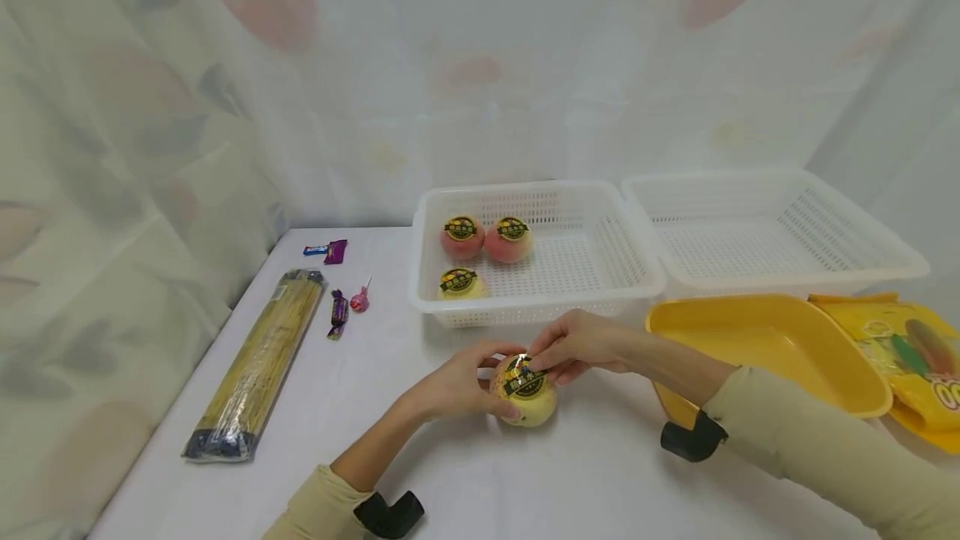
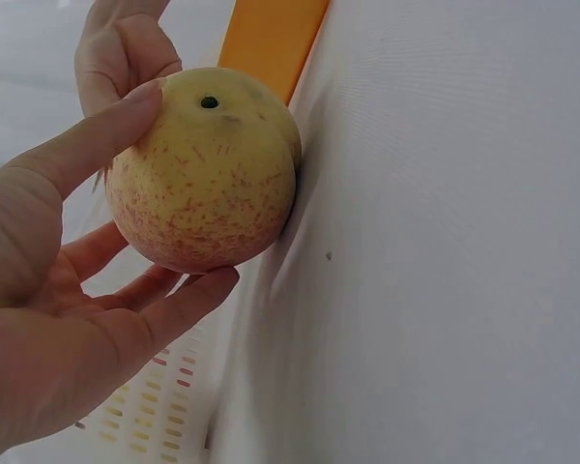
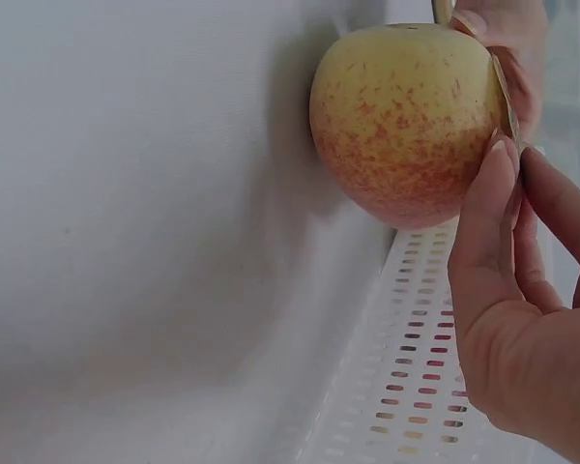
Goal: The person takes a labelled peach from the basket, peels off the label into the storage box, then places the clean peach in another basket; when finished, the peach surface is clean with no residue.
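Your left grip (image 1: pixel 468 382) is clamped on the fruit (image 1: pixel 536 412), thumb on one side and fingers on the other. Your right grip (image 1: pixel 581 346) is together too, thumb and fingers pinching the edge of the dark label (image 1: pixel 525 382), and the right wrist view shows that edge standing off the skin. The fruit sits in front of the left basket (image 1: pixel 540 305), well in from the left edge of the surface (image 1: pixel 465 486); whether it rests there or hangs just above, I can't tell.

The score, as I read it: three labelled fruits (image 1: pixel 509 242) are in, grouped at the basket's left end, so those look done. This one is halfway at best. Its label looks unsettled; whether you're smoothing it on or peeling it off, I can't say. What's left, I'd judge, is finishing that label, then a place beside the other three. The right basket (image 1: pixel 750 244), toward the surface's far right corner, and the yellow tray (image 1: pixel 750 344) before it look uninvolved.
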### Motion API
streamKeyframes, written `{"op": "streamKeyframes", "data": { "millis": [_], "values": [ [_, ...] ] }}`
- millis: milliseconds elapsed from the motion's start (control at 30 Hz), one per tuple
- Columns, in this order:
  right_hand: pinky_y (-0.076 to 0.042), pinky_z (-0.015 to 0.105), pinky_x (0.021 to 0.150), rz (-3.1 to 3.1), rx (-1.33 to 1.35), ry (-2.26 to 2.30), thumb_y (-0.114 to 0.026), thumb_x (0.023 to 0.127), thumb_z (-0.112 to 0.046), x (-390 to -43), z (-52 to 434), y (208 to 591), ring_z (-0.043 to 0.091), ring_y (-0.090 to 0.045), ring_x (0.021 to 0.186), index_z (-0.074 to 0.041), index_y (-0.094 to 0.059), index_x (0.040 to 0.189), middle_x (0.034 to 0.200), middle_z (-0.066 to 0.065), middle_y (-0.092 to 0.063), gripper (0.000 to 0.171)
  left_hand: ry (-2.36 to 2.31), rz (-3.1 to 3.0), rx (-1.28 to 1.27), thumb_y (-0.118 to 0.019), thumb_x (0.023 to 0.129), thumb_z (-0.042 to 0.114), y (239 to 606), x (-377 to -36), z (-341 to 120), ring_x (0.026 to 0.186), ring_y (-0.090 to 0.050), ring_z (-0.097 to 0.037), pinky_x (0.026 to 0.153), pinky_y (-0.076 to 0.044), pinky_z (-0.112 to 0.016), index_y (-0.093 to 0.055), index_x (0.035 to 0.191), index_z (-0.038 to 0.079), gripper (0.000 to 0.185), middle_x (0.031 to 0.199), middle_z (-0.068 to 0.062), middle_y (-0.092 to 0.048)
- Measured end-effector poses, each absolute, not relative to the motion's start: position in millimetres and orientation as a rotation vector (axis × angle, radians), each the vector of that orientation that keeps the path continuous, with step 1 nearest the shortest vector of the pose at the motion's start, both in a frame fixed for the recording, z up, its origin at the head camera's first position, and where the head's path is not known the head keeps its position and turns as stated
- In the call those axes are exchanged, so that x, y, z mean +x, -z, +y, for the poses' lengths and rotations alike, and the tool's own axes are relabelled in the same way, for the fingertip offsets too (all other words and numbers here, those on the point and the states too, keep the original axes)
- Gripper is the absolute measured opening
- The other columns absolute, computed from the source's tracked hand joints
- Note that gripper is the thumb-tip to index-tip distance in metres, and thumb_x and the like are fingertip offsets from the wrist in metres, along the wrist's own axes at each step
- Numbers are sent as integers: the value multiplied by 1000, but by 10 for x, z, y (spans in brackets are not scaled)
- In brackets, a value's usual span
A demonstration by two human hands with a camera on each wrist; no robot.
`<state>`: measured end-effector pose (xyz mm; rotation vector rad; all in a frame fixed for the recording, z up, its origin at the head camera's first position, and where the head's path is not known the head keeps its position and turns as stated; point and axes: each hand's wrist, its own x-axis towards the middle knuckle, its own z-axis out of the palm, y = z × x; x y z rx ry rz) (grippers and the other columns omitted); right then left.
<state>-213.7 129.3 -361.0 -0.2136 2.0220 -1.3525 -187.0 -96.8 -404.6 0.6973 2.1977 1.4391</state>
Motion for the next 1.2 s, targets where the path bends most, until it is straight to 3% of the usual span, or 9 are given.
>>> {"op": "streamKeyframes", "data": {
  "millis": [233,500,867,1200],
  "values": [
    [-58,28,65,2031,-242,1461,-72,85,-9,-2213,1535,3434,14,-63,65,5,-66,100,84,12,-68,21,-1415,2220,668,-85,71,11,4038,-1871,-971,118,-46,-25,91,-49,-30,-52,132,10,70,128,-1,-50],
    [-57,30,73,2042,-138,1539,-69,88,-12,-2277,2242,3277,17,-66,74,7,-60,106,92,13,-66,28,-1406,2228,673,-85,71,13,4048,-1872,-976,118,-47,-26,93,-48,-32,-53,133,14,69,129,-1,-50],
    [-55,32,81,2050,97,1568,-60,95,-13,-2216,3223,3559,16,-65,85,7,-55,116,98,6,-65,28,-1408,2230,672,-85,72,14,4040,-1871,-991,118,-46,-26,93,-48,-32,-54,133,15,69,129,-1,-50],
    [-57,26,71,1986,175,1557,-63,92,-7,-2243,3286,3948,16,-67,75,8,-63,104,90,11,-67,20,-1427,2216,659,-85,71,11,4051,-1867,-980,119,-46,-28,94,-48,-33,-54,132,12,69,129,-3,-49]
  ]
}}
